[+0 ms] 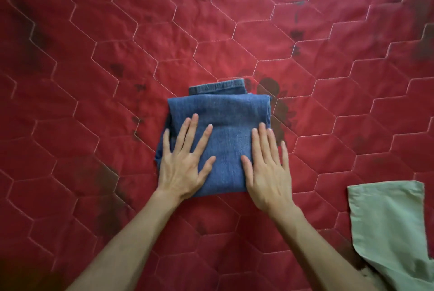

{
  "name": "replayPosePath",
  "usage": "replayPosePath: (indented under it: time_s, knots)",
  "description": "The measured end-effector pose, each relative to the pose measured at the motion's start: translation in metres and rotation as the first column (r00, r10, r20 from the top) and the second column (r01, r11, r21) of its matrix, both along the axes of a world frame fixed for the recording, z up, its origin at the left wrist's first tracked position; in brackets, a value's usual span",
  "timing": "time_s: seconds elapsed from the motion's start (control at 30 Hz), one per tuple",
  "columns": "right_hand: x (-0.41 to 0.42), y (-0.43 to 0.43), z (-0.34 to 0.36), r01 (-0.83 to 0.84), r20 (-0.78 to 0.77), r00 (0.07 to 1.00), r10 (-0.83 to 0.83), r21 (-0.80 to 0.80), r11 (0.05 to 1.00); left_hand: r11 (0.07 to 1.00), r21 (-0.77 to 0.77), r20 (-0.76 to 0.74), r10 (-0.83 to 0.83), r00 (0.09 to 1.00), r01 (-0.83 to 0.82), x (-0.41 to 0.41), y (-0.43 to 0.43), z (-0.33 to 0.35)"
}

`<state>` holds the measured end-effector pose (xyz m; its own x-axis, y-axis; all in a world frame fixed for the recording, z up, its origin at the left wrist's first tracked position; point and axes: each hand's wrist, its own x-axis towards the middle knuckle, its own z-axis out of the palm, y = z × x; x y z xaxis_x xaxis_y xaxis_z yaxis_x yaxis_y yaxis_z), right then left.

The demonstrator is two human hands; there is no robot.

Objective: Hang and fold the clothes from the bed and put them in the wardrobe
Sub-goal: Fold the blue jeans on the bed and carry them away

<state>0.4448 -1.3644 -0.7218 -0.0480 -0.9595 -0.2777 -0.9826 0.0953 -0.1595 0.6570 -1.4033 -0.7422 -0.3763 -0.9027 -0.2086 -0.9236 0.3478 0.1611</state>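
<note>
Red quilt (pixel 117 56) with stitched hexagons and dark flower prints covers the bed and fills the view. Folded jeans (pixel 230 112) lie on it at centre, a compact blue denim rectangle; a stitched band edge (pixel 218 87) pokes out at the far side from under the top layer. Left hand (pixel 185 164) lies flat on the left half of the jeans, palm down, fingers straight and spread, gripping nothing. Right hand (pixel 267 173) lies flat on the right half, fingers straight and closer together, slightly blurred, little finger past the denim edge over the quilt. Thumbs point inward, apart. Pale green garment (pixel 394 232) lies on the quilt at lower right, well apart from the jeans, partly cut off by the frame.
</note>
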Motion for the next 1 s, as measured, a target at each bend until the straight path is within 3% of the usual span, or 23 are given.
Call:
replayPosePath:
  time_s: [0.13, 0.2, 0.3, 0.6, 0.67, 0.7, 0.77, 0.87, 0.93, 1.0]
  knots:
    - [-0.001, 0.004, 0.015, -0.009, 0.014, 1.0, 0.01, -0.075, 0.997, 0.99, -0.037, -0.081, 0.13, 0.988, -0.133, -0.024, -0.005, 0.017]
    - [0.008, -0.018, 0.014, -0.13, 0.044, 0.99, 0.137, -0.136, 0.982, 0.996, -0.073, -0.122, 0.039, 0.992, -0.048, -0.045, -0.028, 0.014]
    - [0.012, -0.055, -0.004, -0.252, 0.006, 0.967, 0.254, -0.126, 0.96, 0.996, -0.087, -0.069, -0.038, 0.997, 0.032, -0.058, -0.057, -0.005]
    - [0.016, -0.069, -0.015, -0.137, 0.075, 0.987, 0.144, -0.086, 0.987, 0.998, -0.014, -0.067, 0.064, 0.996, -0.065, -0.057, -0.069, -0.008]
    - [0.016, -0.066, -0.01, 0.013, 0.145, 0.989, 0.003, -0.11, 0.994, 0.989, 0.003, -0.056, 0.148, 0.987, -0.148, -0.053, -0.062, -0.001]
    - [0.013, -0.063, -0.006, 0.195, 0.207, 0.963, -0.175, -0.079, 0.978, 0.968, 0.015, -0.041, 0.25, 0.967, -0.249, -0.048, -0.055, 0.003]
    - [0.004, -0.05, 0.003, 0.512, 0.247, 0.825, -0.508, 0.055, 0.857, 0.871, 0.05, -0.02, 0.49, 0.872, -0.488, -0.033, -0.032, 0.01]
    - [-0.007, -0.023, 0.012, 0.572, 0.298, 0.753, -0.586, 0.142, 0.808, 0.677, 0.169, -0.117, 0.735, 0.667, -0.716, -0.017, 0.008, 0.028]
    - [-0.009, -0.013, 0.02, 0.61, 0.366, 0.636, -0.679, 0.301, 0.733, 0.563, 0.301, -0.15, 0.825, 0.545, -0.77, -0.013, 0.017, 0.043]
    - [-0.012, -0.01, 0.031, 0.616, 0.349, 0.518, -0.781, 0.481, 0.623, 0.456, 0.439, -0.09, 0.879, 0.467, -0.774, -0.006, 0.018, 0.048]
